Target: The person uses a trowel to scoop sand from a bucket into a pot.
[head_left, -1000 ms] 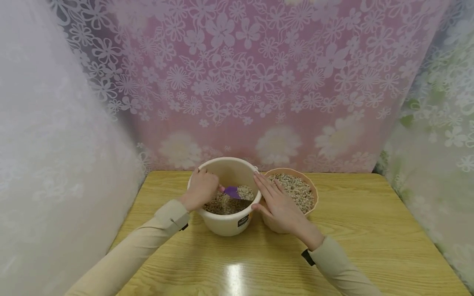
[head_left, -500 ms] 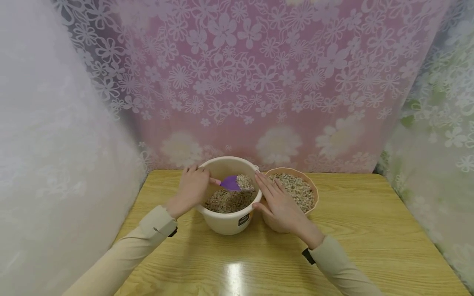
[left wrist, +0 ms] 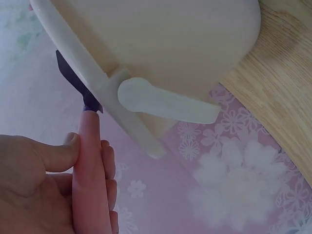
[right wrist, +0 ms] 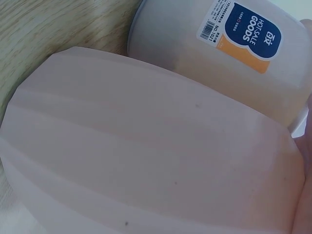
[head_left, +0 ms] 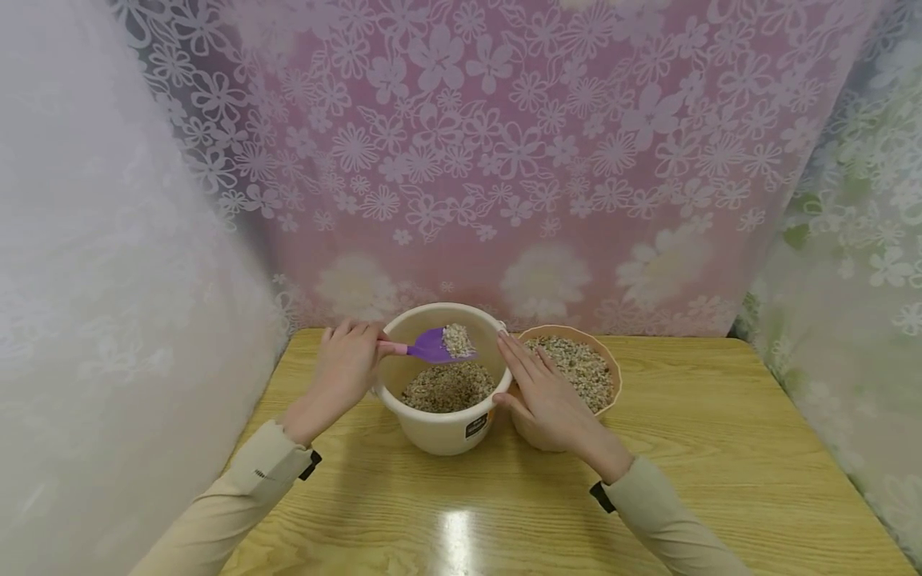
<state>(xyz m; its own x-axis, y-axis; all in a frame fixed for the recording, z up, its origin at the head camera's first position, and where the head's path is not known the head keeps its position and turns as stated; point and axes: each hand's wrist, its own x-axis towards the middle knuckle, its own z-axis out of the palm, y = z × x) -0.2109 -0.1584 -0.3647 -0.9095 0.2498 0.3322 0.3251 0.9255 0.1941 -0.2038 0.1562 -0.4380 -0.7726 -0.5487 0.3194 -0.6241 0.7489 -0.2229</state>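
In the head view my left hand (head_left: 340, 370) grips the pink handle of a purple hand shovel (head_left: 428, 346). The blade carries a small heap of pale gravel-like grains (head_left: 457, 342) inside the mouth of a cream bucket (head_left: 432, 434), above the grains (head_left: 446, 390) in it. Thumb and fingers wrap the pink handle (left wrist: 90, 170) in the left wrist view. My right hand (head_left: 551, 404) touches the bucket's right rim with straight fingers. It lies partly over an orange bowl (head_left: 614, 380) full of similar grains. Only the right hand's edge (right wrist: 303, 185) shows in the right wrist view.
Bucket and bowl stand side by side near the back of a wooden table (head_left: 691, 448). The bucket's white handle (left wrist: 170, 102) hangs at its side. Floral curtains (head_left: 461, 160) close off the back and both sides.
My left hand has lifted the loaded shovel up from the grains and drawn it leftward, so more of its pink handle shows. The right hand stays at the rim.
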